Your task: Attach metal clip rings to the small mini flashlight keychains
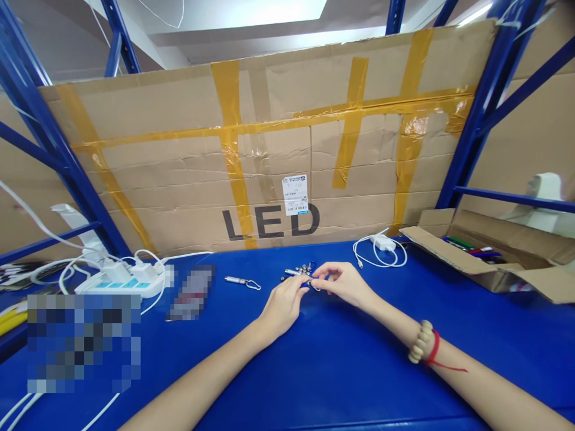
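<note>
My left hand [282, 305] and my right hand [345, 284] meet over the blue table, fingertips pinched close together. Between them shows a small silvery metal clip [315, 288], pinched by my right fingers. Whatever my left fingers grip is mostly covered by the hand. Just behind the hands lies a small cluster of silvery metal parts [305, 268], with a short metal tube [293, 272] beside it. To the left, a slim silver penlight [236, 279] with a wire clip [253, 285] on its end rests on the table.
A white power strip [121, 286] with plugs and cables stands at the left, near a blurred flat object [192, 293]. A white adapter with coiled cable [383, 242] lies at the back right. An open cardboard box [498, 275] holds pens. Taped cardboard [188, 179] walls the back.
</note>
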Available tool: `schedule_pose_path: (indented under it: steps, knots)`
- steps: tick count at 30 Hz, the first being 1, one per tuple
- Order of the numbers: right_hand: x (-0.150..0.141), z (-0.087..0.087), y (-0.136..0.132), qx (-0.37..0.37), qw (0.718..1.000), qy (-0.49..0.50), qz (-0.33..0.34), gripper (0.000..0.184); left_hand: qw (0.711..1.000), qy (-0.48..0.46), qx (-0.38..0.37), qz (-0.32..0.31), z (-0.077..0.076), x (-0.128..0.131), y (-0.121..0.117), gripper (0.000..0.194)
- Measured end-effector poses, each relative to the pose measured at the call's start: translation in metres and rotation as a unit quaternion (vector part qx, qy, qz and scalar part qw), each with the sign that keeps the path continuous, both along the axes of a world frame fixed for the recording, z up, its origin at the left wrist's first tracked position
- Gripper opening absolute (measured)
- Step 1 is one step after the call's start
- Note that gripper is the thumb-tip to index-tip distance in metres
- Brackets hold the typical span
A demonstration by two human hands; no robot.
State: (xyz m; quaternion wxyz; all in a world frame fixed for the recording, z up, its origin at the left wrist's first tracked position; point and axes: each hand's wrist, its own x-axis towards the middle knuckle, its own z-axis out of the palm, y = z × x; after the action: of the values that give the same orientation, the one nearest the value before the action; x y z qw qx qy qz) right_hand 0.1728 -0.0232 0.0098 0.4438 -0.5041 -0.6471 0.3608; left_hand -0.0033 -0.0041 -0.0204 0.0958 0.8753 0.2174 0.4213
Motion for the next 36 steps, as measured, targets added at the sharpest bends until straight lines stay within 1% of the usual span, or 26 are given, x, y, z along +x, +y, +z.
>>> schedule_pose_path:
  steps: [2, 3, 5, 7, 10, 13, 19, 21, 25, 29, 36]
  knots:
    - [0.001, 0.001, -0.001, 0.091, 0.995, -0.025, 0.015, 0.032, 1.0, 0.006, -0.004, 0.002, 0.0, 0.0, 0.0, 0.019]
    - [0.003, 0.002, -0.001, 0.14, 0.989, -0.044, 0.027, 0.029, 1.0, 0.01, -0.009, 0.004, 0.0, 0.0, 0.0, 0.019]
    - [0.006, 0.002, -0.002, 0.233, 0.967, -0.093, 0.046, 0.021, 0.999, 0.018, -0.025, 0.007, 0.001, 0.0, -0.001, 0.02]
    - [0.01, 0.002, -0.002, 0.307, 0.939, -0.148, 0.046, 0.017, 0.999, 0.026, -0.045, 0.009, 0.001, 0.0, -0.001, 0.02]
    - [0.014, 0.0, -0.002, 0.381, 0.898, -0.218, 0.034, 0.016, 0.998, 0.029, -0.056, 0.009, 0.001, 0.0, 0.0, 0.02]
    - [0.017, -0.001, -0.001, 0.415, 0.874, -0.25, 0.033, 0.015, 0.998, 0.037, -0.054, 0.006, 0.001, 0.0, 0.001, 0.019]
    - [0.018, -0.002, -0.003, 0.428, 0.858, -0.277, 0.059, 0.013, 0.995, 0.08, -0.067, -0.002, 0.005, -0.002, -0.003, 0.017]
    - [0.016, -0.001, -0.005, 0.419, 0.86, -0.284, 0.065, 0.015, 0.993, 0.094, -0.076, -0.004, 0.007, -0.003, -0.005, 0.017]
    - [0.014, 0.003, -0.009, 0.377, 0.869, -0.31, 0.08, 0.019, 0.989, 0.123, -0.083, -0.008, 0.01, -0.003, -0.007, 0.017]
    - [0.014, 0.004, -0.011, 0.332, 0.885, -0.313, 0.09, 0.019, 0.987, 0.133, -0.087, -0.005, 0.009, -0.003, -0.007, 0.015]
    - [0.014, -0.002, -0.006, 0.25, 0.931, -0.252, 0.088, 0.016, 0.989, 0.133, -0.067, -0.007, 0.007, -0.004, -0.008, 0.009]
